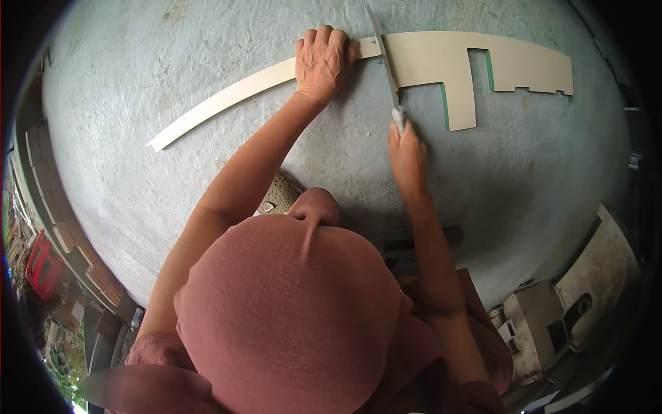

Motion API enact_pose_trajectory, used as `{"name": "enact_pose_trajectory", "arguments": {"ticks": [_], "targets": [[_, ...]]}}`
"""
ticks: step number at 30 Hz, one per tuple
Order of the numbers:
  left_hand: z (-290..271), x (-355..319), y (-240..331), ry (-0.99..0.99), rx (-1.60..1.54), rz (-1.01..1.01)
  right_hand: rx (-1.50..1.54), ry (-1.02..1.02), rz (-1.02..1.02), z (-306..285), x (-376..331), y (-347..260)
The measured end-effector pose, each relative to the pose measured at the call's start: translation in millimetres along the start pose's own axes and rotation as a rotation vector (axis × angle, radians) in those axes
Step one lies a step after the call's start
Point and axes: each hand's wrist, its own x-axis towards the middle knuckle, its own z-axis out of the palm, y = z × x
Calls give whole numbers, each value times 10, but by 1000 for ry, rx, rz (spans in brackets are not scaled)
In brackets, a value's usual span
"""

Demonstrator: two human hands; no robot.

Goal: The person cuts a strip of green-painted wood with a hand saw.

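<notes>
So the long cream board (431, 61) was lying flat on the grey-green floor (241, 165), stretched across the far side in front of the person. Its left part was a skinny, slightly curved strip, and its right part was way wider, with a leg sticking down toward the person, a deep rectangular notch just right of that leg, and a few little nicks along the lower edge near the right end. The inner cut edges looked green.

The left hand (321, 61) was down on the skinny strip, close to the wide part, knuckles up. Its fingers were bunched together and curled over, but the tips were hidden, so I can't tell if they were gripping the strip or only pressing on it. The right hand (409, 157) had its fingers wrapped tight around the pale handle of a saw (387, 65). The thin grey blade pointed away from the person and crossed the board right where strip met wide section. Couldn't tell how deep it sat, if at all.

The person had a dusty-pink head covering (289, 310) on, filling the lower middle. Off at lower right were some dirty off-white panels (596, 265), and a red thing (45, 265) sat way out at the left rim.
</notes>
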Motion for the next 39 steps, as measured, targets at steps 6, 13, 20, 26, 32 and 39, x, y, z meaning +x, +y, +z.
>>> {"name": "enact_pose_trajectory", "arguments": {"ticks": [6,13,20,26,32,39], "targets": [[-21,-2,-10,25,0,29,1,-11,-24,-93,117,-117],[-48,-29,-70,-13,28,-17,-5,24,-19,67,-128,11],[-5,23,5,29,-6,31,33,-68,22,-153,222,-226],[-42,-22,-69,4,14,-7,23,23,-19,19,-105,54],[16,-4,-10,26,-14,15,74,-35,-4,-129,167,-123],[-22,-2,-11,22,-1,17,55,-30,-19,-155,60,-29]]}}
